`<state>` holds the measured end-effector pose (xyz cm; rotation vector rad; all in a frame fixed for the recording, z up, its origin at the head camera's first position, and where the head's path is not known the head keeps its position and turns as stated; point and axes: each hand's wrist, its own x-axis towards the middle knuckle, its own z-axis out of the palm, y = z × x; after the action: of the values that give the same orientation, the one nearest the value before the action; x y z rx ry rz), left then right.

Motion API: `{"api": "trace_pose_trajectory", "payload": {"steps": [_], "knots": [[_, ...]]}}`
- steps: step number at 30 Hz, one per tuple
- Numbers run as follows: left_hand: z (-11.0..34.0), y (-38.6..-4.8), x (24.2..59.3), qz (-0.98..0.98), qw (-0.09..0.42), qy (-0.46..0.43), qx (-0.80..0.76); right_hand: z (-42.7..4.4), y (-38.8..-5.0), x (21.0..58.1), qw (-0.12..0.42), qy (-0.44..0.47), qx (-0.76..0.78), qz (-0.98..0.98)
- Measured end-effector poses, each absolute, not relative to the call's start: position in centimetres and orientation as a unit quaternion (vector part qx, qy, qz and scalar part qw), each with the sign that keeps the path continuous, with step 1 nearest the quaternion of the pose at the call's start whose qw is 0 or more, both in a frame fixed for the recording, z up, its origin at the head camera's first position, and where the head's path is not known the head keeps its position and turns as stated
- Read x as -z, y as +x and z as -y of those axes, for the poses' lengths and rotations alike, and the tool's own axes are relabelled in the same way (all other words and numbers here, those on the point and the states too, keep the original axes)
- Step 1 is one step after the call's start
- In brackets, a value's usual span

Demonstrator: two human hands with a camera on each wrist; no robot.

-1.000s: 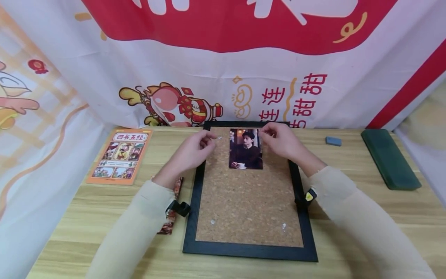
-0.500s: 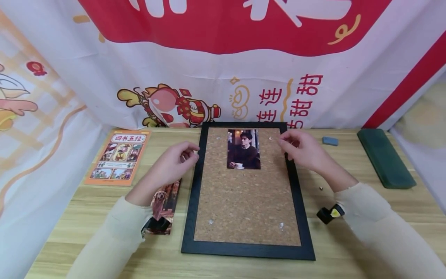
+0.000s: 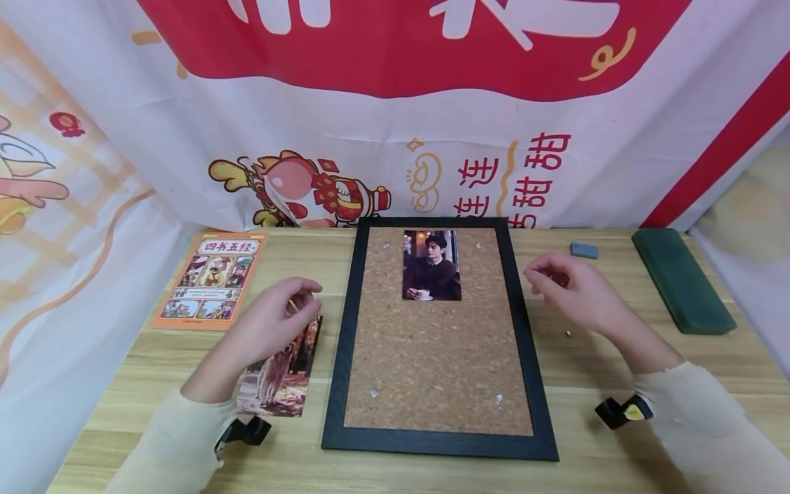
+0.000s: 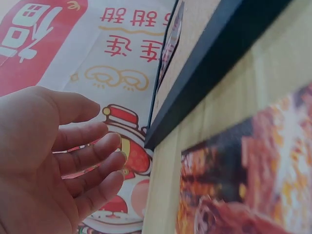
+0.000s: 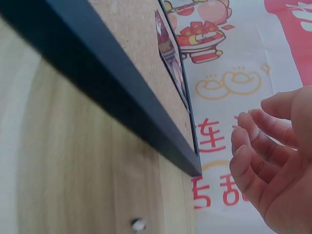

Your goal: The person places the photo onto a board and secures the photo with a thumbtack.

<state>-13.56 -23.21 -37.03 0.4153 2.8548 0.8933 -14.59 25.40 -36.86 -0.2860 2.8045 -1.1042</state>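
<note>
A cork board (image 3: pixel 438 363) in a black frame lies on the table, with a photo of a seated person with a cup (image 3: pixel 432 267) near its top. My left hand (image 3: pixel 278 312) hovers left of the board, over a dog photo (image 3: pixel 286 377) that it partly covers. Its fingers (image 4: pixel 92 156) are loosely bent and hold nothing in the left wrist view. Right of the board, my right hand (image 3: pixel 574 291) is held above the table, its relaxed fingers (image 5: pixel 258 146) apart from the thumb and holding nothing.
An orange comic book (image 3: pixel 210 281) lies at the left. A blue eraser-like block (image 3: pixel 583 250) and a dark green case (image 3: pixel 683 281) are at the right. One small shiny bit (image 3: pixel 568 333) sits below the right hand. Clear pins or bits (image 3: pixel 498 400) dot the board's corners.
Both hands have drawn away from the photo on the board, the left one leftward and down, the right one rightward and down. The photo stays in place, and more of the dog photo shows.
</note>
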Motion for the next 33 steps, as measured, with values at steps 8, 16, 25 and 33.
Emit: {"api": "trace_pose_trajectory", "payload": {"steps": [8, 16, 25, 33], "knots": [[24.8, -12.0, 37.4, -0.95, 0.053, 0.131, -0.278, -27.4, -13.0, 38.0, 0.042, -0.09, 0.356, -0.929], [25.6, -11.0, 38.1, -0.956, 0.05, 0.118, -0.262, -28.9, -11.8, 39.0, 0.07, -0.056, 0.357, -0.93], [27.0, -9.9, 38.6, -0.967, 0.051, 0.089, -0.233, -30.5, -10.8, 40.8, 0.103, -0.021, 0.349, -0.931], [27.8, -9.1, 39.2, -0.979, 0.091, 0.036, -0.176, -31.2, -10.3, 41.9, 0.133, 0.017, 0.332, -0.934]]}}
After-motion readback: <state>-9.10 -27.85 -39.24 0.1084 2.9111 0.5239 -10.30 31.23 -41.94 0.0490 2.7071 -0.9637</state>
